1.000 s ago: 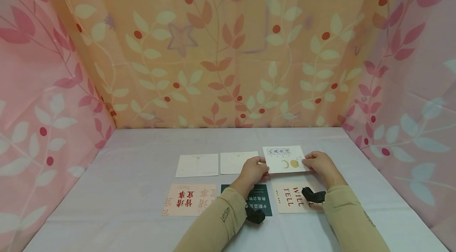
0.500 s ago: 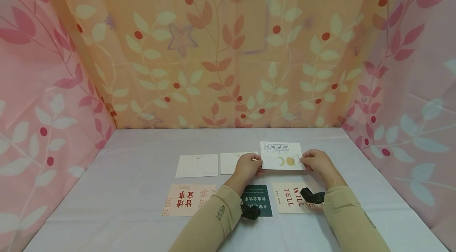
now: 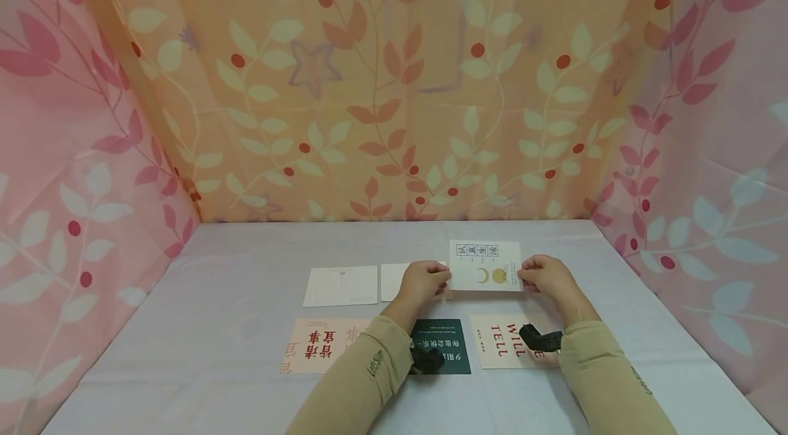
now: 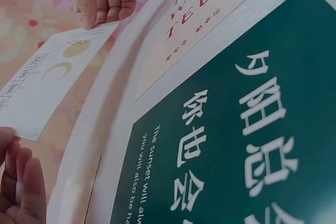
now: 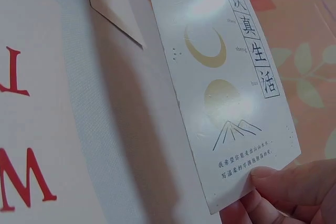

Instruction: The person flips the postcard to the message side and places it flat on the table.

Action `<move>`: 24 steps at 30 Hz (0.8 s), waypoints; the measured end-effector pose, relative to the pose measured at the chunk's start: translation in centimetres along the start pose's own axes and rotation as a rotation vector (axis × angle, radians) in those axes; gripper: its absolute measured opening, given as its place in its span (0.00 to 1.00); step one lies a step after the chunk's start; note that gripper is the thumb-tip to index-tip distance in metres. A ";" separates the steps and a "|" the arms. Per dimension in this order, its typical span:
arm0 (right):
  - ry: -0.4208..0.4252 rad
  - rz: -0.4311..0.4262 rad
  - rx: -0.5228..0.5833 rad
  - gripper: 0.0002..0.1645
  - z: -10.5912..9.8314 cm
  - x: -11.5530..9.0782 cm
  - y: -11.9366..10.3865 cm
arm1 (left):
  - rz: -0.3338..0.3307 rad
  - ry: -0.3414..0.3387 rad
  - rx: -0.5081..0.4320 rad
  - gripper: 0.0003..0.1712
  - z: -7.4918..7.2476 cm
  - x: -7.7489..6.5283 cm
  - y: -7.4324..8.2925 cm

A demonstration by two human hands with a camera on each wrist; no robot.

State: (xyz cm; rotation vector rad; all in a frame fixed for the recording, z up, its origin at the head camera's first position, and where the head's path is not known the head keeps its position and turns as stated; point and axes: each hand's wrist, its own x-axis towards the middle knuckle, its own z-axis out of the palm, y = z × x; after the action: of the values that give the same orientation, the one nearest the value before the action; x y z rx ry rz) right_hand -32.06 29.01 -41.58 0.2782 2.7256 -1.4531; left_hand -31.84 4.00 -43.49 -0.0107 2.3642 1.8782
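Fingers (image 5: 257,208) of the right hand (image 3: 550,278) are pinched, with the thumb, on the right edge of a white rectangular paper card (image 3: 470,272), and its left edge is pinched likewise by the left hand (image 3: 421,283). The card is held tilted above the white cloth-covered table (image 3: 185,353), just right of a pale rectangular paper card (image 3: 392,281) partly hidden by the left hand. If it were lowered too far left, that neighbour could be overlapped; if squeezed inward, it could be bowed. Its face (glare is caught there) is printed with boxed characters, a gold crescent and disc, and mountain-like lines.
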 end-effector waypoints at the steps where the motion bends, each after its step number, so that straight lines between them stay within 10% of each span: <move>1: 0.001 0.000 -0.001 0.10 0.0 0.0 0.0 | 0.003 0.002 0.001 0.04 0.0 0.0 0.0; 24: -0.021 0.021 0.064 0.11 -1.0 -0.2 0.2 | -0.064 -0.013 -0.072 0.04 0.3 0.2 -0.1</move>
State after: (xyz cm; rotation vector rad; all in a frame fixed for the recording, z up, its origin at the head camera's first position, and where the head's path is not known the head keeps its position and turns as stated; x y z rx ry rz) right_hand -31.73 29.93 -41.15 0.2920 2.6549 -1.5311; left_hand -31.99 4.24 -43.71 -0.0793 2.2592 1.9264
